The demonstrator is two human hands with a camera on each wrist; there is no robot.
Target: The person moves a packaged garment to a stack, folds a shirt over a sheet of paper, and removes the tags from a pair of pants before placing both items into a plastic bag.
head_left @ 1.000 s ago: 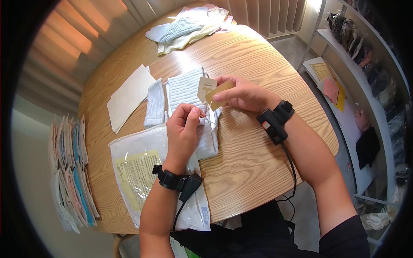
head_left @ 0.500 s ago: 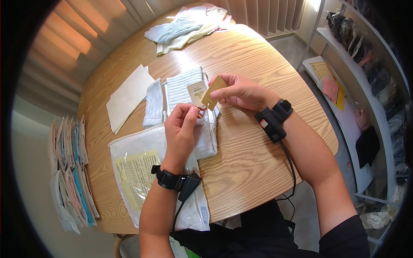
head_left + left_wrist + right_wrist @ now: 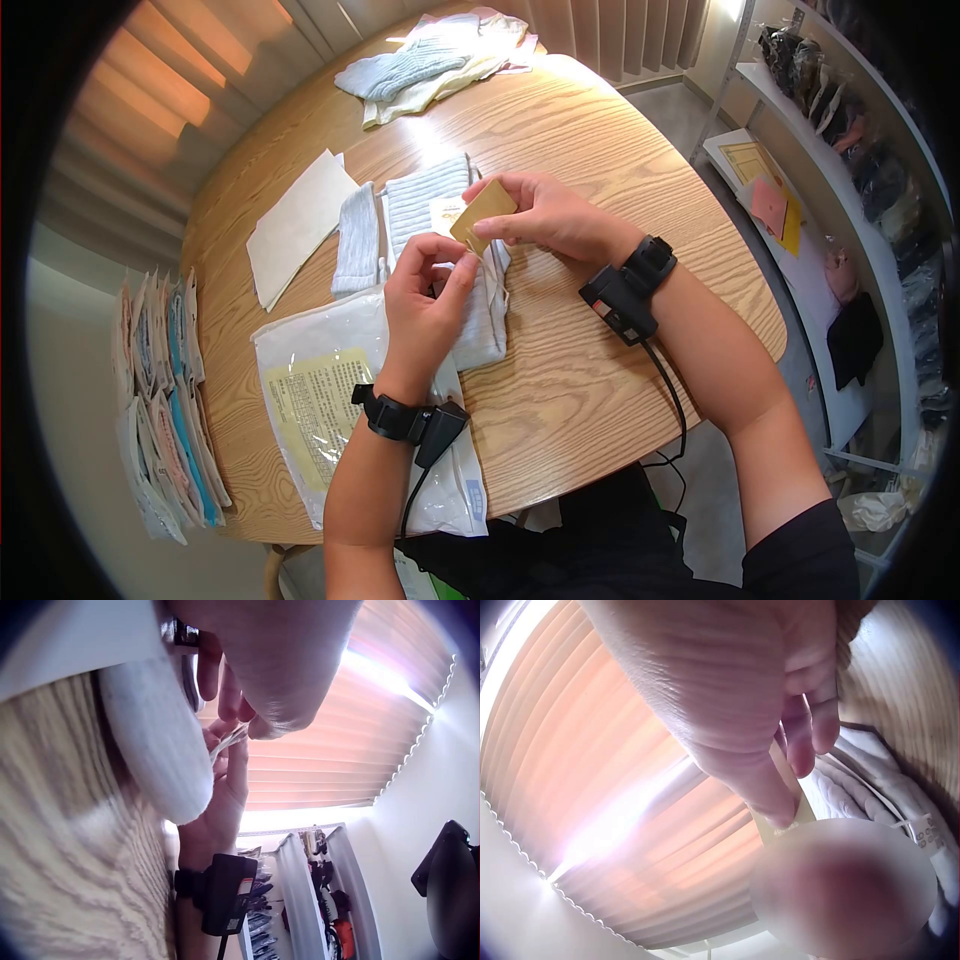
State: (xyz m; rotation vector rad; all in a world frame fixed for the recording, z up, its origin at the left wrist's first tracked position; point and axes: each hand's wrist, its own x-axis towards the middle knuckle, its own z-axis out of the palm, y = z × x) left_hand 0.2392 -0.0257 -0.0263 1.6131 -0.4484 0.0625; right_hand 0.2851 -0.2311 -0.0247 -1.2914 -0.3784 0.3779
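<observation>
My right hand point(image 3: 553, 215) pinches a gold hang tag point(image 3: 485, 213) between thumb and fingers, and the right wrist view shows the thumb flat on this gold card point(image 3: 778, 829). The left hand point(image 3: 425, 295) meets it at the lower corner, thumb and forefinger pinching the thin cord there. A white hang tag point(image 3: 443, 212) lies behind the gold one, partly covered. Below both hands is a folded pale grey ribbed garment point(image 3: 423, 187), its front part half hidden by the left hand. In the left wrist view, the garment's rounded fold point(image 3: 154, 742) lies on the wood.
A clear plastic bag point(image 3: 320, 400) with a yellow printed label lies front left, under the left forearm. White sheets point(image 3: 300, 230) lie beyond it. Crumpled knitwear point(image 3: 430, 70) sits at the far table end. Packed bags point(image 3: 160, 400) stand at left; a shelf rack point(image 3: 800, 110) stands at right.
The gold tag has moved left and down toward the left hand, with the right hand following. The white tag has shifted left and dropped mostly behind it. The left thumb and forefinger have shifted at the cord.
</observation>
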